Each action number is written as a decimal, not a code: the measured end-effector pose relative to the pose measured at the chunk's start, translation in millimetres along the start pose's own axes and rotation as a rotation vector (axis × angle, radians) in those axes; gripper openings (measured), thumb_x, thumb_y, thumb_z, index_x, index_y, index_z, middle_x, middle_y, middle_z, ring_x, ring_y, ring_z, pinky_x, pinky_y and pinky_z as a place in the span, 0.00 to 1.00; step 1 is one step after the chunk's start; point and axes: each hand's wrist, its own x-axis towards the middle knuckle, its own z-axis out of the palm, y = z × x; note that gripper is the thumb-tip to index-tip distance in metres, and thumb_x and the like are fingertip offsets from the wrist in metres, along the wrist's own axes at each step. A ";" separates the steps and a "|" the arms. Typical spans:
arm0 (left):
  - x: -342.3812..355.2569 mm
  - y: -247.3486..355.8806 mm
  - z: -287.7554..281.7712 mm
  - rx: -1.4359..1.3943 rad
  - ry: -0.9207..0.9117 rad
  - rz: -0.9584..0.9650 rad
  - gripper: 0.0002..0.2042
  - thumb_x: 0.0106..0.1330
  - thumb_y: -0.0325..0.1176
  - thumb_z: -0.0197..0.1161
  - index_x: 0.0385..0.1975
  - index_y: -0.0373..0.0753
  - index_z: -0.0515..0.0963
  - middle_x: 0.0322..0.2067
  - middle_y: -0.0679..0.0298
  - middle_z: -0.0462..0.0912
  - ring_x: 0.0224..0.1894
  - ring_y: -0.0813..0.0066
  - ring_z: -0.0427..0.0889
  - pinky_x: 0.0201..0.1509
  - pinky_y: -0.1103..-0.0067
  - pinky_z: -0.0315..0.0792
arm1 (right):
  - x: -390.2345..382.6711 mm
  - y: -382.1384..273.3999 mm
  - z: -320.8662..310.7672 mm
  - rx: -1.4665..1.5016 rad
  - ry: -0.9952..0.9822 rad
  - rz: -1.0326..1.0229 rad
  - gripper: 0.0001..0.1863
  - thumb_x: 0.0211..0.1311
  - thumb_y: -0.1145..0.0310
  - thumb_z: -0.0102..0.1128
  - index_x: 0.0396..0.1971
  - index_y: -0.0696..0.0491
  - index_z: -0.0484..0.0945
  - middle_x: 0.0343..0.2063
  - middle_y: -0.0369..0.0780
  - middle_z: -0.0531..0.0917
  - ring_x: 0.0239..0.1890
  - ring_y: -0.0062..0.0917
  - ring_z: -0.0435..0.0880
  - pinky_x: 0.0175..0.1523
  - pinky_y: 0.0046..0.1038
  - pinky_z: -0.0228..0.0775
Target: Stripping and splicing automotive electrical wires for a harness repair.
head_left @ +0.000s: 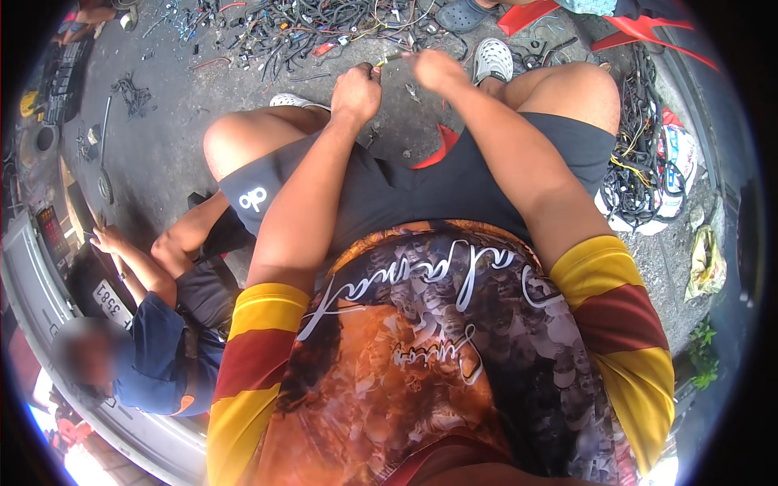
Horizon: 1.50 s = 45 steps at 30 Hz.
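Note:
My left hand (356, 95) is raised between my knees, fingers closed on a thin yellow-and-dark piece (387, 60), which looks like wire or cable. My right hand (440, 74), to the right and slightly higher, is closed at the other end of this piece; whether it also grips a small tool is too small to tell. Just beyond both hands, loose cut wires (304, 32) and small connectors lie scattered on the concrete ground. A red plastic piece (433, 148) shows between my thighs, below my hands.
A co-worker (158, 340) sits at my lower left beside grey panels (32, 275). At right lie a white sack with black wire bundles (644, 174) and a crumpled yellowish bag (705, 263). Another person's foot (458, 16) and red plastic chair (616, 36) are at the top.

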 end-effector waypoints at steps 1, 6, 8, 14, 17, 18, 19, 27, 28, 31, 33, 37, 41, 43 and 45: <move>-4.7 8.1 -3.2 -0.043 0.001 0.016 0.18 0.66 0.43 0.49 0.39 0.34 0.78 0.39 0.42 0.79 0.46 0.44 0.76 0.52 0.60 0.68 | 14.0 33.9 -2.1 0.065 0.000 0.165 0.33 0.67 0.43 0.36 0.36 0.59 0.79 0.36 0.54 0.81 0.44 0.47 0.79 0.49 0.43 0.70; 0.2 -20.7 -16.6 -0.070 0.100 -0.062 0.18 0.67 0.43 0.48 0.39 0.34 0.77 0.39 0.41 0.79 0.47 0.43 0.76 0.52 0.61 0.67 | 11.0 4.6 -2.5 0.136 -0.011 0.034 0.35 0.66 0.41 0.35 0.35 0.62 0.78 0.37 0.58 0.79 0.46 0.48 0.78 0.50 0.44 0.67; -0.2 -19.4 -16.4 -0.113 0.084 -0.079 0.18 0.67 0.43 0.48 0.39 0.33 0.77 0.39 0.41 0.79 0.47 0.43 0.75 0.52 0.60 0.67 | -5.4 -13.8 -0.5 0.159 -0.009 -0.038 0.35 0.66 0.42 0.36 0.37 0.62 0.78 0.37 0.58 0.79 0.46 0.49 0.78 0.50 0.45 0.67; 4.3 -19.6 -10.8 -0.206 0.114 -0.010 0.18 0.66 0.42 0.48 0.39 0.33 0.77 0.39 0.40 0.78 0.47 0.43 0.75 0.51 0.61 0.67 | -32.3 -48.2 -20.3 0.266 0.057 -0.297 0.28 0.67 0.48 0.40 0.43 0.60 0.75 0.37 0.56 0.79 0.46 0.50 0.77 0.50 0.44 0.67; -2.2 -11.0 -15.9 -0.204 0.116 0.020 0.17 0.66 0.42 0.49 0.37 0.33 0.77 0.36 0.39 0.78 0.45 0.42 0.76 0.50 0.60 0.67 | -30.6 -51.7 -18.2 0.207 0.038 -0.313 0.28 0.68 0.49 0.39 0.42 0.60 0.75 0.38 0.56 0.79 0.46 0.49 0.76 0.51 0.43 0.67; -6.3 -6.4 -17.2 -0.194 0.122 0.043 0.17 0.66 0.42 0.49 0.36 0.33 0.77 0.35 0.39 0.78 0.44 0.42 0.76 0.49 0.60 0.68 | -25.1 -47.8 -16.7 0.209 0.039 -0.317 0.28 0.68 0.49 0.39 0.42 0.60 0.75 0.38 0.56 0.79 0.46 0.49 0.76 0.51 0.43 0.67; -11.5 2.3 -18.3 -0.190 0.121 0.043 0.17 0.66 0.42 0.49 0.36 0.33 0.77 0.35 0.39 0.78 0.44 0.42 0.76 0.49 0.60 0.68 | -17.1 -39.5 -13.9 0.215 0.008 -0.255 0.29 0.68 0.47 0.38 0.40 0.61 0.76 0.39 0.56 0.79 0.46 0.50 0.76 0.51 0.43 0.66; -11.4 -0.4 -18.5 -0.116 0.231 0.074 0.15 0.67 0.40 0.48 0.35 0.33 0.75 0.32 0.41 0.79 0.41 0.40 0.76 0.46 0.56 0.68 | 14.4 -1.8 1.7 0.330 0.058 -0.063 0.34 0.66 0.42 0.37 0.25 0.62 0.75 0.28 0.51 0.80 0.36 0.44 0.78 0.44 0.37 0.66; -9.5 -4.1 -17.3 -0.149 0.242 0.061 0.15 0.67 0.40 0.48 0.36 0.32 0.75 0.33 0.41 0.79 0.42 0.40 0.76 0.47 0.56 0.67 | 11.7 -7.1 -1.8 0.326 0.058 -0.065 0.34 0.66 0.42 0.37 0.25 0.62 0.75 0.28 0.51 0.80 0.36 0.44 0.78 0.44 0.37 0.66; 3.0 -23.8 -5.4 -0.221 0.244 0.103 0.17 0.68 0.42 0.48 0.38 0.33 0.76 0.26 0.46 0.80 0.33 0.48 0.80 0.40 0.61 0.70 | -10.2 -30.2 -22.1 0.443 0.060 -0.166 0.31 0.67 0.46 0.35 0.45 0.60 0.75 0.42 0.55 0.78 0.50 0.49 0.75 0.54 0.41 0.64; 6.0 -29.2 -3.5 -0.440 0.117 0.036 0.17 0.69 0.43 0.47 0.38 0.34 0.76 0.21 0.52 0.78 0.27 0.58 0.78 0.35 0.66 0.69 | -17.4 -41.0 -30.5 0.486 0.068 -0.175 0.30 0.67 0.46 0.36 0.45 0.60 0.75 0.41 0.55 0.79 0.50 0.49 0.75 0.54 0.41 0.65; 9.6 -33.3 -3.5 -0.697 -0.039 -0.025 0.16 0.72 0.41 0.46 0.33 0.34 0.75 0.13 0.68 0.70 0.16 0.79 0.68 0.23 0.80 0.63 | -19.1 -43.0 -35.8 0.540 0.085 -0.182 0.28 0.67 0.48 0.39 0.43 0.60 0.76 0.38 0.54 0.80 0.47 0.49 0.77 0.52 0.41 0.66; 9.4 -21.1 1.2 -0.909 -0.174 -0.090 0.10 0.71 0.36 0.49 0.38 0.34 0.69 0.17 0.65 0.74 0.17 0.79 0.73 0.23 0.82 0.67 | -18.4 -35.1 -37.3 0.530 0.071 -0.184 0.28 0.67 0.48 0.39 0.45 0.59 0.76 0.43 0.54 0.79 0.49 0.47 0.76 0.54 0.40 0.65; 8.6 -16.6 -1.1 -0.943 -0.210 -0.118 0.09 0.70 0.35 0.50 0.41 0.34 0.67 0.20 0.63 0.76 0.19 0.76 0.76 0.24 0.81 0.69 | -18.6 -32.4 -37.2 0.495 0.081 -0.202 0.29 0.67 0.48 0.40 0.48 0.59 0.75 0.45 0.54 0.78 0.51 0.46 0.75 0.55 0.39 0.66; 7.7 -15.4 -5.5 -0.992 -0.299 -0.138 0.13 0.70 0.34 0.50 0.48 0.34 0.61 0.24 0.59 0.80 0.26 0.70 0.83 0.27 0.81 0.73 | -22.5 -33.4 -35.7 0.434 0.097 -0.269 0.28 0.67 0.47 0.41 0.48 0.58 0.75 0.44 0.53 0.78 0.50 0.46 0.76 0.54 0.39 0.66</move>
